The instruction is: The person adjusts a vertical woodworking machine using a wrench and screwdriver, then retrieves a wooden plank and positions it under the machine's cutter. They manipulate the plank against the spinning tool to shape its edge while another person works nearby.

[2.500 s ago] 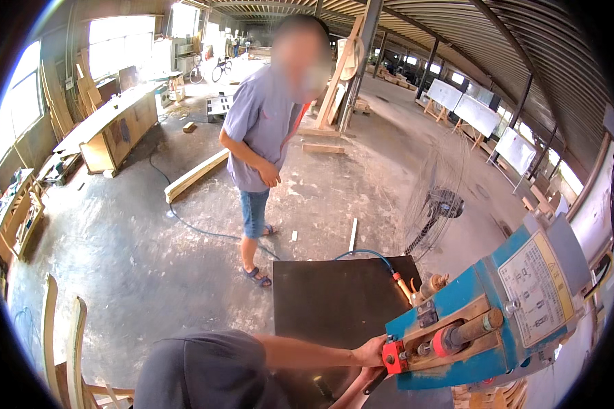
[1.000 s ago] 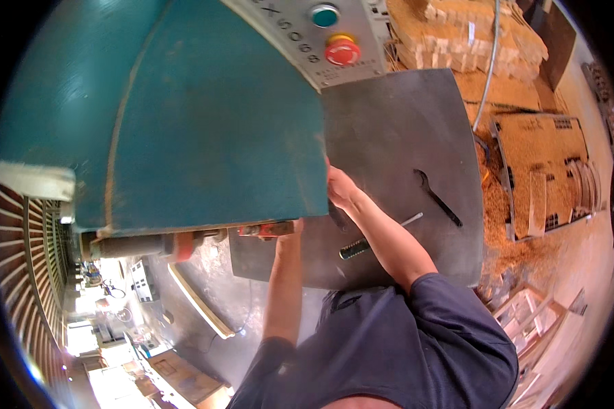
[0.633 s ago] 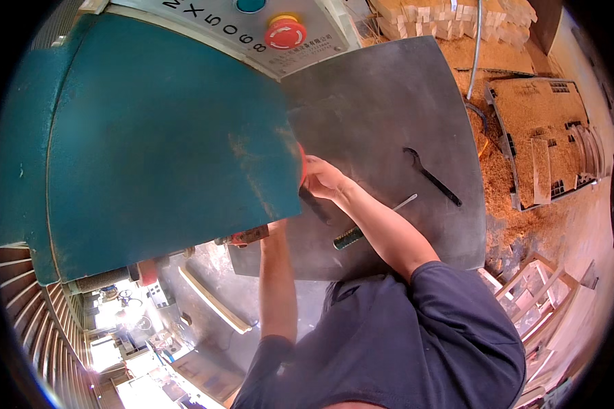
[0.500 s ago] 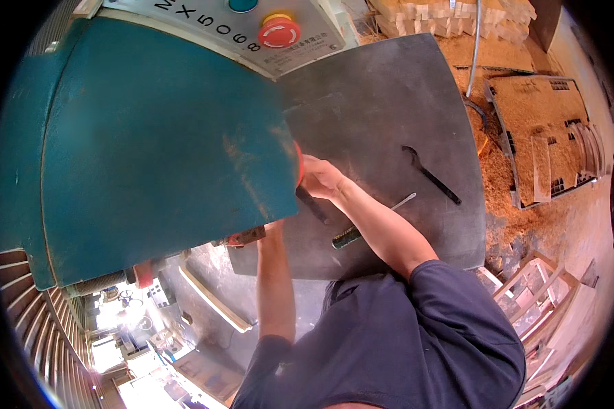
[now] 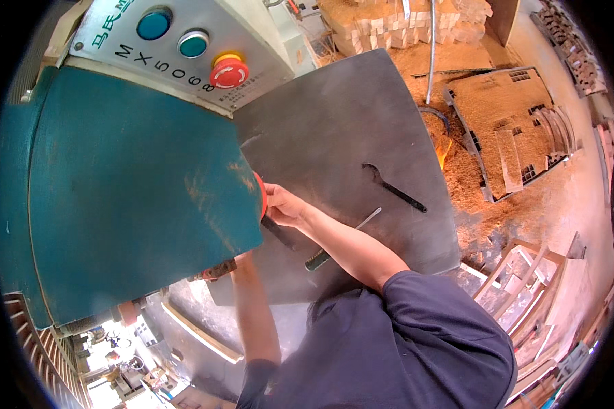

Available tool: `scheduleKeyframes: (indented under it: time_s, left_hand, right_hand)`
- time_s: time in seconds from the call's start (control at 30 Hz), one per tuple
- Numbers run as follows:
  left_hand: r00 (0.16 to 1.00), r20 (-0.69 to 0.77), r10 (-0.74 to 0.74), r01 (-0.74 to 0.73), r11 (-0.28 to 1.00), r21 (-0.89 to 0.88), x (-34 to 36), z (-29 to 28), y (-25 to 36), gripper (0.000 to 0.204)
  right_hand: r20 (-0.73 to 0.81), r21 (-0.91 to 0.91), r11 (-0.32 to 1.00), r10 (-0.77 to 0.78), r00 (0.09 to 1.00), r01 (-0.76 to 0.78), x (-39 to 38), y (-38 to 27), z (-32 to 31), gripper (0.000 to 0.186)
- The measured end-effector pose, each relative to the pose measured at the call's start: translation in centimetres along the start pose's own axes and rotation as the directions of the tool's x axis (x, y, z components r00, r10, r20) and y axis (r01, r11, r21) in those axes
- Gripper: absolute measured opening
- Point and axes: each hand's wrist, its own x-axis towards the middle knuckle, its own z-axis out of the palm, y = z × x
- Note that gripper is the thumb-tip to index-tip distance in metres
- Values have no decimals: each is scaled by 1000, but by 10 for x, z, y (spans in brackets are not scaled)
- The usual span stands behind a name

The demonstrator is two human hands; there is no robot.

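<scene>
A teal machine housing (image 5: pixel 129 184) hangs over the dark grey metal table (image 5: pixel 307 129). My right hand (image 5: pixel 285 204) is at the housing's right edge, fingers bent in at a red curved rim (image 5: pixel 260 194); its fingertips and whatever they grip are hidden. Just below that hand, a dark flat bar or handle (image 5: pixel 280 234) slants across the table. My left hand (image 5: pixel 242 264) reaches up under the housing's lower edge, with its fingers out of sight. Beside it shows a worn red and brown part (image 5: pixel 217 270). Near my right forearm lie a green-handled screwdriver (image 5: pixel 317 260) and a black hook spanner (image 5: pixel 396 188).
A control panel (image 5: pixel 170 54) with green buttons and a red emergency stop button (image 5: pixel 229 71) stands above the housing. Sawdust (image 5: pixel 416 61), stacked wood pieces and a sawdust-covered black pallet (image 5: pixel 481 102) lie to the right. A wooden frame (image 5: pixel 518 279) stands at lower right.
My view has shifted up and to the right, so more of the control panel shows. Both hands stay at the same places on the machine; the tools have not moved.
</scene>
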Motion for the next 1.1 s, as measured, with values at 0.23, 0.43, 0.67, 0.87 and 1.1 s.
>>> scheduleKeyframes:
  time_s: [0.23, 0.43, 0.67, 0.87, 1.1]
  left_hand:
    - [1000, 20, 4, -4, 1000, -10, 13, 9, -3, 48]
    - [995, 95, -6, 10, 999, -39, 29, 31, -14, 46]
    - [988, 151, 20, -8, 997, -76, 37, 52, -22, 44]
    - [973, 229, 33, -3, 991, -131, 50, 69, -29, 42]
    - [986, 143, -90, 96, 995, -40, 31, 63, -2, 48]
  right_hand:
    - [74, 120, 992, 24, 997, -33, 9, 12, -17, 46]
    - [-308, -341, 888, 205, 929, -309, -39, -43, 0, 37]
    - [12, -747, -514, -644, 765, -422, -184, -119, 62, 25]
    - [-133, -283, -761, -572, 809, -584, -229, -131, 57, 32]
    - [-234, -295, -759, -532, 814, -581, -224, -141, 39, 8]
